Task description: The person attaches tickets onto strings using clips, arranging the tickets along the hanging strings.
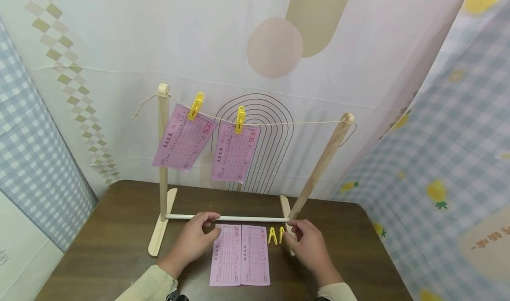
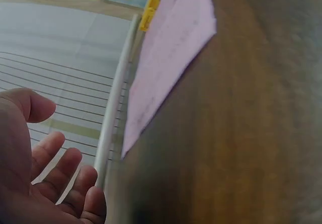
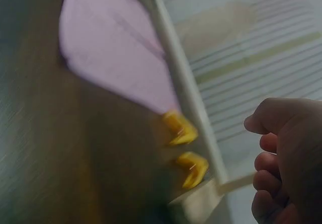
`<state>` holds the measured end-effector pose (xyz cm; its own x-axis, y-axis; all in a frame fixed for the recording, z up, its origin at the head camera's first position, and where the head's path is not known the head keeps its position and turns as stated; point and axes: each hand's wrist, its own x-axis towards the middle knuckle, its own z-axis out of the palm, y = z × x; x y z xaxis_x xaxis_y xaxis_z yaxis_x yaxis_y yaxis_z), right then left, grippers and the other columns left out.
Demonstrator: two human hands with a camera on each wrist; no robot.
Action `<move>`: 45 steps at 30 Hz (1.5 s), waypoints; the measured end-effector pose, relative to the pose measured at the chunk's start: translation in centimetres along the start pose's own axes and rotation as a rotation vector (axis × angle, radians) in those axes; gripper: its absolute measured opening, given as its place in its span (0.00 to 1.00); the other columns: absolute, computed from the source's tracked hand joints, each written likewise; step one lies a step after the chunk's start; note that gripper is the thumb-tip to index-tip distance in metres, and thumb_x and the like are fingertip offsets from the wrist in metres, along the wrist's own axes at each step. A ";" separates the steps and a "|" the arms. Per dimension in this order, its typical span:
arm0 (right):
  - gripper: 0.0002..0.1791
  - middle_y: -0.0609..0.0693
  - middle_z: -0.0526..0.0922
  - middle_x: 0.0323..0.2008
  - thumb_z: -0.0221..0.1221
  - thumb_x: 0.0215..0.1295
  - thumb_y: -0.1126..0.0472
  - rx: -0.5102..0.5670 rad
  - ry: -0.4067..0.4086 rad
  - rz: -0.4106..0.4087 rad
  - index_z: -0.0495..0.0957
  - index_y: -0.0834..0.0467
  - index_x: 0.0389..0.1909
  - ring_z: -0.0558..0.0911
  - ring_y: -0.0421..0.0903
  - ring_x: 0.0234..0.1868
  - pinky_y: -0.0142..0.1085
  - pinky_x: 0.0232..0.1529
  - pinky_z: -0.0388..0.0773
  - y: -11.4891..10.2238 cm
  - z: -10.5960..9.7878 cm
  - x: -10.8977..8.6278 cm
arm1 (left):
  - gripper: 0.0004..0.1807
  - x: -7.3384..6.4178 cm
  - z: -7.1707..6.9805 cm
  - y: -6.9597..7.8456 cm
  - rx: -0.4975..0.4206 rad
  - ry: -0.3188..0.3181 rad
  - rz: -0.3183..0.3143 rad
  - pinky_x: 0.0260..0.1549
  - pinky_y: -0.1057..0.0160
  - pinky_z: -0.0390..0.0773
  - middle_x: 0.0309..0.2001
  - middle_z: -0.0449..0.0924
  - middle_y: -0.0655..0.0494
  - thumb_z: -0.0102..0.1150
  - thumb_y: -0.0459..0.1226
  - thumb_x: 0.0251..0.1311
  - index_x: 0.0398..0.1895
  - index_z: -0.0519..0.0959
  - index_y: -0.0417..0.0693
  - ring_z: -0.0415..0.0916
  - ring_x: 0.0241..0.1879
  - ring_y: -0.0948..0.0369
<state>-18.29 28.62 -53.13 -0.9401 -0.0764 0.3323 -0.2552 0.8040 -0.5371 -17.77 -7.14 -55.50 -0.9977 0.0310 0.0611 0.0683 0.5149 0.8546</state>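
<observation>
Two pink printed slips point(image 1: 225, 256) lie side by side on the table, their inner edges meeting. My left hand point(image 1: 195, 239) hovers at their left upper edge with relaxed, slightly bent fingers and nothing in it; its loose fingers point(image 2: 70, 178) also show in the left wrist view. Close to two yellow clothespins point(image 1: 272, 236) is my right hand point(image 1: 311, 245), holding nothing. In the right wrist view both clothespins point(image 3: 191, 169) sit on the table, apart from the loosely bent fingers. Two more pink slips point(image 1: 236, 152) hang from a string, each held by a yellow clothespin point(image 1: 240, 119).
A wooden stand with a left post point(image 1: 163, 150) and a slanting right post point(image 1: 320, 168) carries the string point(image 1: 295, 123). A white rod point(image 1: 251, 219) joins its flat feet behind the slips. Patterned cloth point(image 1: 119, 35) closes off the back and sides of the brown table point(image 1: 99, 248).
</observation>
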 end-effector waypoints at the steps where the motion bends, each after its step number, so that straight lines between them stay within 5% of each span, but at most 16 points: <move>1: 0.16 0.45 0.84 0.36 0.81 0.61 0.63 -0.009 -0.001 0.007 0.92 0.57 0.50 0.83 0.44 0.38 0.33 0.40 0.82 0.5 0.4 -0.2 | 0.19 0.0 0.1 -0.1 0.008 0.002 0.005 0.68 0.46 0.82 0.61 0.86 0.60 0.73 0.42 0.73 0.65 0.87 0.55 0.83 0.62 0.57; 16: 0.19 0.46 0.82 0.36 0.85 0.58 0.53 -0.112 -0.012 0.087 0.91 0.57 0.45 0.78 0.42 0.36 0.32 0.35 0.77 2.5 3.0 -1.5 | 0.20 -0.3 1.4 -2.1 0.206 0.039 0.142 0.70 0.43 0.79 0.63 0.88 0.53 0.76 0.44 0.69 0.62 0.89 0.52 0.83 0.66 0.49; 32: 0.20 0.47 0.80 0.40 0.85 0.58 0.51 -0.107 0.054 0.185 0.91 0.54 0.47 0.76 0.44 0.43 0.42 0.48 0.77 2.7 4.7 -2.7 | 0.35 -0.9 2.4 -3.0 0.427 0.026 0.209 0.69 0.35 0.76 0.67 0.84 0.48 0.79 0.56 0.65 0.69 0.86 0.47 0.77 0.70 0.43; 40: 0.18 0.47 0.78 0.39 0.84 0.58 0.53 -0.102 0.099 0.162 0.92 0.53 0.46 0.75 0.46 0.46 0.44 0.49 0.77 2.9 5.3 -3.0 | 0.32 -1.2 2.4 -2.8 0.438 0.022 0.223 0.69 0.36 0.76 0.66 0.84 0.50 0.80 0.55 0.63 0.66 0.89 0.50 0.77 0.70 0.44; 45: 0.16 0.46 0.80 0.41 0.83 0.56 0.55 -0.093 0.098 0.147 0.92 0.50 0.45 0.76 0.46 0.48 0.45 0.52 0.77 3.1 5.3 -3.3 | 0.26 -1.4 2.4 -3.1 0.397 0.080 0.285 0.67 0.36 0.77 0.62 0.86 0.49 0.81 0.48 0.60 0.60 0.92 0.50 0.80 0.66 0.44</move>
<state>-17.19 28.25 -59.96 -0.9379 0.0996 0.3322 -0.0911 0.8534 -0.5132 -16.58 -6.67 -59.47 -0.9351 0.1598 0.3164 0.3154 0.7824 0.5370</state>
